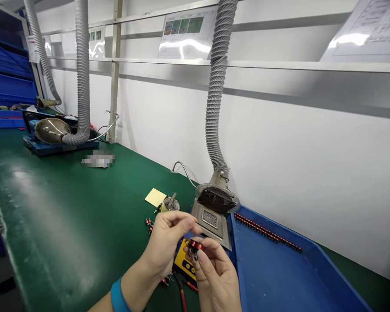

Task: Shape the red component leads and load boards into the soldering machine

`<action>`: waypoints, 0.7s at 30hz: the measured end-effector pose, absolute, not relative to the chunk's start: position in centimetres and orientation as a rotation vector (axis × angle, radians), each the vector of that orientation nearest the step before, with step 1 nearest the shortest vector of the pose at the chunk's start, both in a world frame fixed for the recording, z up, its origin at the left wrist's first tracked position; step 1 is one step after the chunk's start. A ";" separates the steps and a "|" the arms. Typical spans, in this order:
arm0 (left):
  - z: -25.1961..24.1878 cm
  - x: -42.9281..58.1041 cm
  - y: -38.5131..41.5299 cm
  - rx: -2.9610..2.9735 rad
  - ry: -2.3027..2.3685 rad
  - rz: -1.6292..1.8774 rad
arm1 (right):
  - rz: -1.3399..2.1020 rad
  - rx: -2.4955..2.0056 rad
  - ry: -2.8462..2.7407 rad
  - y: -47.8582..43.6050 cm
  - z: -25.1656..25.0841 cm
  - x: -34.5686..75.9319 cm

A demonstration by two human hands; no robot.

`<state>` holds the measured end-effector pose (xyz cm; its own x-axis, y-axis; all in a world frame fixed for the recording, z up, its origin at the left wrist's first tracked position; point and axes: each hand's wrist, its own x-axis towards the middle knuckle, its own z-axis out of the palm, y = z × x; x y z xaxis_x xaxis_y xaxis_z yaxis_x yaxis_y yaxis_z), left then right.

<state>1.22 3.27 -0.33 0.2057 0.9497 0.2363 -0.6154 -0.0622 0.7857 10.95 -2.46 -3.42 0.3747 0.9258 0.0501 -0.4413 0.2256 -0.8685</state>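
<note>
Two hands, left hand [169, 242] and right hand [214, 273], pinch one small red component [194, 245] between their fingertips, its long axis crosswise.

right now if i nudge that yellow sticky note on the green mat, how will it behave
The yellow sticky note looks thin and flat, so it is probably very light and floppy. On the green mat it would likely slide or flutter rather than roll, and could crease easily.
</note>
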 end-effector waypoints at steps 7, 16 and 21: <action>0.0 -0.7 4.0 1.131 0.444 1.235 | 1.168 -0.751 -0.448 -2.6 -2.1 11.1; -0.3 0.5 1.7 1.285 0.267 0.821 | 1.003 -0.825 -0.733 -3.3 -2.2 13.7; -0.6 -0.2 1.8 1.207 0.102 0.600 | 1.195 -0.889 -0.869 -4.5 -1.7 14.4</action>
